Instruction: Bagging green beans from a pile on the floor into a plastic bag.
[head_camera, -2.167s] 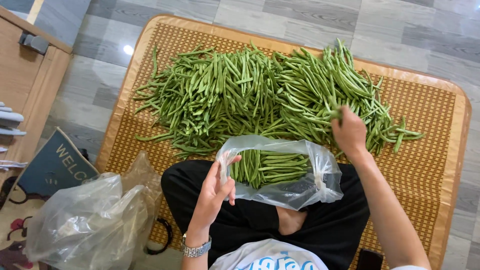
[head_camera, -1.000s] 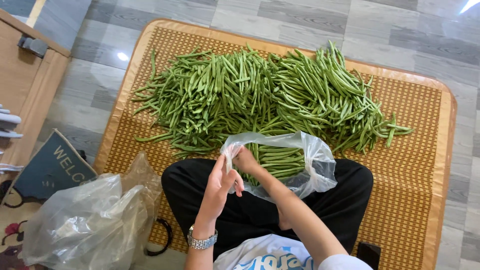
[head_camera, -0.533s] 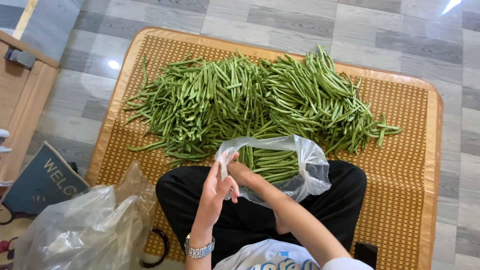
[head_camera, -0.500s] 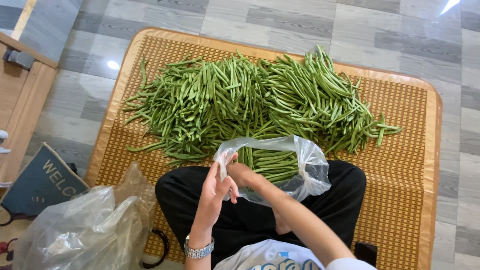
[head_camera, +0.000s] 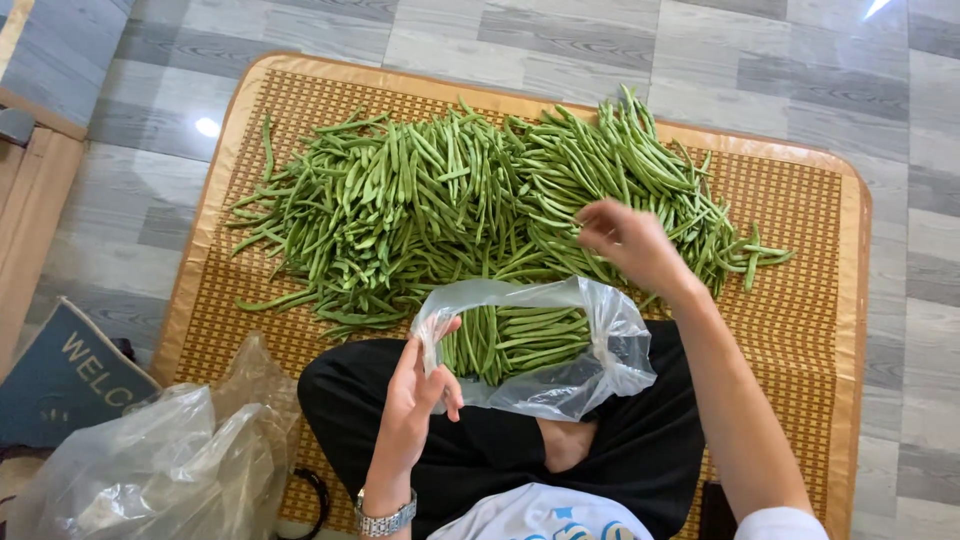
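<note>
Two hands share the step: the left hand (head_camera: 418, 385), fingers pinched on the rim, should hold the clear bag (head_camera: 560, 375) wide while the right hand (head_camera: 628, 243), fingers loosely curled and empty, gathers aligned green beans (head_camera: 440, 210) at frame centre.

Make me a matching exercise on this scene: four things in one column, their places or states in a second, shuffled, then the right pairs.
1. clear plastic bag of green beans
2. big heap of loose green beans
3. left hand
4. right hand

A. above the heap, off the bag
B. pinches the bag's rim
C. spread on the woven mat
D. on the lap, mouth open

Pairs: 1-D, 2-C, 3-B, 4-A
</note>
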